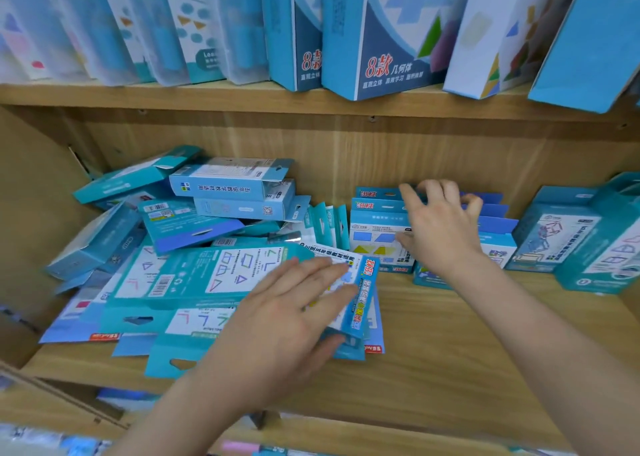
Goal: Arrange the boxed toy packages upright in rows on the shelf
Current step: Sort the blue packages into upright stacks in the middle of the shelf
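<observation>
Bright, even light; blurred, warped edges

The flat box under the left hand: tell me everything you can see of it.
The flat box is thin cardboard, white on its face with a blue side edge carrying red and yellow print. It lies flat and skewed at the right end of the jumbled pile, resting on other teal packages near the front of the wooden shelf. The left hand covers most of its face, palm down, fingers spread, thumb at the near edge. No closed grip shows. The right hand is apart from it, on the upright row.
</observation>
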The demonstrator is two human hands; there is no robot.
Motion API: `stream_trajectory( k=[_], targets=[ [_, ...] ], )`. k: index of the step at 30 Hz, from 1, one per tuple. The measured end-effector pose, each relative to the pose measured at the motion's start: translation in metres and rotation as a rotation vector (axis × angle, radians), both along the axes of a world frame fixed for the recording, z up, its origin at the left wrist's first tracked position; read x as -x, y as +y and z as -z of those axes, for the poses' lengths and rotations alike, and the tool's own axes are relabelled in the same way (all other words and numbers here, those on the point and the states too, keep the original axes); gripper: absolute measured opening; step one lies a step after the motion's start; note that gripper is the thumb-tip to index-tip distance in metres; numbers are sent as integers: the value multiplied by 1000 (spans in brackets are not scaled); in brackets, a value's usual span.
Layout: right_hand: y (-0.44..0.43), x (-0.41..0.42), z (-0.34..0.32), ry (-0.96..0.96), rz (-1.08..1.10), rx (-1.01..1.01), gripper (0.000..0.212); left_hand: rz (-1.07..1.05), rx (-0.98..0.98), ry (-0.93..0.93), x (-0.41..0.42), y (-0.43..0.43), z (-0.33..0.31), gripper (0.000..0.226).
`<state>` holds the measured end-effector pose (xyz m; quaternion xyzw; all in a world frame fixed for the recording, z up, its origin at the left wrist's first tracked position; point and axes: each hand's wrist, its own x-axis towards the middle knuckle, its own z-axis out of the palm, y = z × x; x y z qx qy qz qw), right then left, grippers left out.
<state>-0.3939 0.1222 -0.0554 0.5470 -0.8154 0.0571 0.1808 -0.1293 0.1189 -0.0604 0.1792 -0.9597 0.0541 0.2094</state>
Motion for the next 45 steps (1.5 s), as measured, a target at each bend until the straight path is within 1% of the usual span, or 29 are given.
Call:
stream_trajectory(
  k=[2, 3, 4, 5, 6, 7, 8, 9, 10, 12, 14, 16, 18, 20, 22, 23, 26, 28, 29, 31, 33, 36, 37, 38, 40, 41, 42, 43, 45],
  targets=[
    [9, -10, -8, -77, -26, 59, 74, -93, -46, 34, -20, -9, -10, 53],
    [16, -17, -15, -173, -58, 100, 69, -149, -71, 45, -31, -15, -15, 56],
    [23, -25, -22, -368, -118, 127, 63, -202, -104, 57, -42, -22, -19, 58],
    [31, -34, -30, -662, -198, 109, 57, -244, -146, 69, -54, -28, -23, 60],
    [40, -44, -36, -989, -291, 45, 53, -277, -196, 78, -65, -35, -25, 62],
    [49, -55, -39, -1232, -374, -44, 51, -306, -252, 76, -74, -41, -26, 65],
    [56, -64, -39, -1309, -446, -142, 53, -333, -303, 59, -82, -47, -26, 70],
    [61, -71, -35, -1248, -494, -228, 59, -361, -348, 18, -88, -53, -25, 77],
    [63, -75, -27, -1126, -511, -289, 69, -388, -384, -43, -91, -57, -25, 85],
    [62, -85, -16, -885, -493, -346, 87, -443, -416, -198, -93, -62, -25, 94],
    [59, -92, -9, -745, -461, -364, 96, -492, -363, -333, -88, -62, -24, 91],
    [57, -97, -1, -652, -418, -373, 96, -535, -249, -422, -79, -60, -22, 81],
    [56, -100, 7, -599, -374, -364, 97, -554, -189, -471, -73, -57, -17, 71],
    [56, -102, 10, -583, -339, -337, 98, -523, -168, -433, -71, -54, -14, 64],
    [56, -101, 10, -594, -308, -321, 101, -472, -125, -381, -74, -51, -11, 66],
    [56, -101, 10, -598, -295, -313, 102, -460, -97, -315, -77, -52, -6, 67],
    [55, -97, 9, -595, -288, -277, 102, -485, -116, -150, -80, -49, -5, 59],
    [53, -93, 9, -639, -294, -244, 100, -514, -106, -24, -79, -49, -6, 52],
    [52, -91, 7, -704, -298, -215, 97, -534, -103, 16, -79, -49, -7, 48],
    [50, -83, 3, -901, -294, -126, 90, -556, -98, 37, -77, -49, -6, 44],
    [55, -67, -2, -1106, -265, -56, 82, -538, -91, 0, -73, -51, -5, 45],
    [76, -42, -5, -1349, -280, -2, 77, -526, -86, -35, -71, -54, -4, 47],
    [84, -37, -4, -1484, -294, 62, 75, -528, -85, -33, -71, -54, -4, 47],
    [92, -32, -1, -1671, -287, 152, 75, -526, -82, -28, -71, -54, -5, 48],
    [103, -25, 11, -2069, -256, 325, 91, -510, -80, -22, -73, -53, -3, 48],
    [107, -26, 15, -2233, -255, 379, 100, -505, -92, -24, -74, -53, -2, 46],
    [109, -27, 18, -2355, -276, 410, 101, -505, -118, -24, -75, -54, -1, 42],
    [110, -30, 19, -2431, -317, 428, 97, -510, -151, -19, -75, -55, 0, 39],
    [111, -35, 21, -2504, -389, 452, 86, -528, -227, -2, -77, -57, 0, 37]
  ],
)
